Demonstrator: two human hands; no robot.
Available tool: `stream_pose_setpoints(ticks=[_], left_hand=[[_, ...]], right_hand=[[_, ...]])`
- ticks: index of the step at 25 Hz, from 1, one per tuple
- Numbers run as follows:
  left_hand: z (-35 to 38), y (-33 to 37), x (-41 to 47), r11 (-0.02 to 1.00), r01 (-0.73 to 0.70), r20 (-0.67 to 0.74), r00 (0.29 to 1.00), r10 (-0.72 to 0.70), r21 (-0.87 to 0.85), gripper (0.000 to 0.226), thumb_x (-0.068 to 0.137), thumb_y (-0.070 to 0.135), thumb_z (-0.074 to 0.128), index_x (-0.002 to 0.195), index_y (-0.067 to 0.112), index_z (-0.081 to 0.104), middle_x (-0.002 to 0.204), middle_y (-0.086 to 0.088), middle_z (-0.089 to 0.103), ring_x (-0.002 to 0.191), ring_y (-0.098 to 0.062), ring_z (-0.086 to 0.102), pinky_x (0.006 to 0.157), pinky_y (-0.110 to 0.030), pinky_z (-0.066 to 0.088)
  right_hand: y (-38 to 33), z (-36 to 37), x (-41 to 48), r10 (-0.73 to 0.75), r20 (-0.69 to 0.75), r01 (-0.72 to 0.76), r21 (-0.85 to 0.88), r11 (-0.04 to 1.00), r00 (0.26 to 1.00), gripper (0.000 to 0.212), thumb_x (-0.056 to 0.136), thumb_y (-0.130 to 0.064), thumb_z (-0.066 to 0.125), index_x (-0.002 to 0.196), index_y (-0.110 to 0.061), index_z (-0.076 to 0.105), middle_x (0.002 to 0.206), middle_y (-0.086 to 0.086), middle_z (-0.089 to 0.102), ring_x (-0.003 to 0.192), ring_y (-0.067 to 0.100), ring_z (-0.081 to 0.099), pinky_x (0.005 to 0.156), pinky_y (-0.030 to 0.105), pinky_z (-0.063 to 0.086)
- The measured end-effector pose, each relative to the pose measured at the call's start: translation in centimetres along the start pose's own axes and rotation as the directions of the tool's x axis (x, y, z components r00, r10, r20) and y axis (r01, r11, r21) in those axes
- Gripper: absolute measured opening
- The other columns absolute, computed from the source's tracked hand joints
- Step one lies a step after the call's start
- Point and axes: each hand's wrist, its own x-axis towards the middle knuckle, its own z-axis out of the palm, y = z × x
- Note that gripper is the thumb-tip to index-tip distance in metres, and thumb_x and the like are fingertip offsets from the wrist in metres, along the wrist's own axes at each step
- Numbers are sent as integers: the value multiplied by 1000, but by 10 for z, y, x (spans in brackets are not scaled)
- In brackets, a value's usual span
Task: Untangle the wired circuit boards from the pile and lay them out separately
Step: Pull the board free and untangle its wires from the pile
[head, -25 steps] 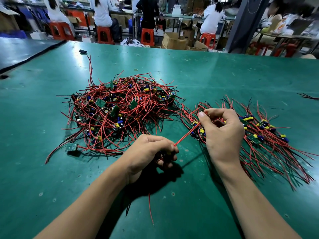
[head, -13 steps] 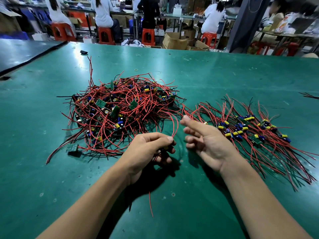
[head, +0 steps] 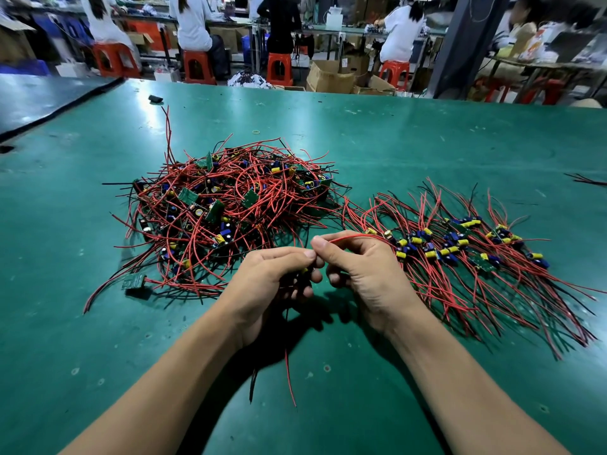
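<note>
Circuit board (head: pixel 304 270) mostly hidden inside left hand (head: pixel 269 280)

Place: an electronics assembly workshop, run like a factory floor.
Bench: a wide green-matted worktable (head: pixel 427 142) fills the middle and bottom of the frame.
Stock: a heap of wired circuit boards (head: pixel 236 205) centre left; a spread row of boards (head: pixel 460 244) centre right.
Staff: workers (head: pixel 193 24) sit on orange stools (head: pixel 193 65) at benches along the top edge.
Floor: open cardboard boxes (head: pixel 328 77) top centre.

Bare table (head: pixel 410 152) beyond; tangled pile (head: pixel 230 208) left; laid-out boards (head: pixel 460 247) right.
</note>
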Motion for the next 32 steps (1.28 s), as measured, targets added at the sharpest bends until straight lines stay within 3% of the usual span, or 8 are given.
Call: stream_pose_setpoints(ticks=[6,10,18,23,25,27,29,32], left_hand=[[8,-12,1,926,-148,-75,980,184,347,17,90,12,68,75,9,76,65,-8,71,46,-14,48,44,-19,39],[8,-13,3,909,-140,-70,981,181,392,17,89,12,68,75,11,76,65,-8,71,45,-19,47,44,-20,38],[3,-10,3,924,-115,-56,988,145,365,15,89,13,68,78,9,77,68,-7,72,55,-21,49,44,-20,41],[2,-9,4,916,-130,-43,986,158,379,14,89,14,69,79,10,78,70,-8,73,56,-21,51,46,-21,42],[2,-10,4,911,-135,-35,986,161,389,14,90,14,68,80,10,78,70,-8,73,52,-20,50,45,-21,41],[1,-10,5,906,-135,-39,986,165,402,14,90,13,68,80,10,78,70,-11,72,49,-17,48,44,-20,40],[0,-10,5,902,-133,-49,985,167,410,14,90,12,68,79,9,77,68,-11,70,48,-16,48,44,-20,40],[-2,-8,5,913,-115,-62,987,151,392,14,90,12,68,80,8,77,66,-7,71,48,-16,48,43,-20,40]], right_hand=[[-7,-18,1,-165,-215,50,-457,888,963,15,90,-25,75,81,-13,76,50,-6,60,41,9,54,46,23,43],[-8,-26,6,-323,-216,115,-643,757,921,16,92,-24,73,85,-11,79,72,-11,66,57,0,58,65,19,44],[-8,-40,13,-460,-290,161,-675,720,839,10,92,-26,73,89,-17,79,75,-12,64,62,-4,56,63,10,37],[-10,-45,13,-549,-329,192,-700,688,769,16,91,-25,74,95,-11,80,84,-9,69,75,-4,62,74,4,39],[-8,-46,12,-590,-268,216,-753,621,762,19,94,-24,70,101,-9,79,89,-2,71,82,2,63,79,9,43],[-6,-47,12,-581,-180,193,-831,522,794,22,99,-28,64,109,-14,78,98,-1,73,92,14,65,83,25,49],[-6,-49,10,-564,-162,135,-884,448,810,25,100,-36,61,113,-22,76,104,-7,73,97,17,66,78,31,50],[-7,-54,11,-600,-197,165,-854,493,775,23,97,-37,65,106,-20,79,100,-5,76,94,17,69,82,36,55]])
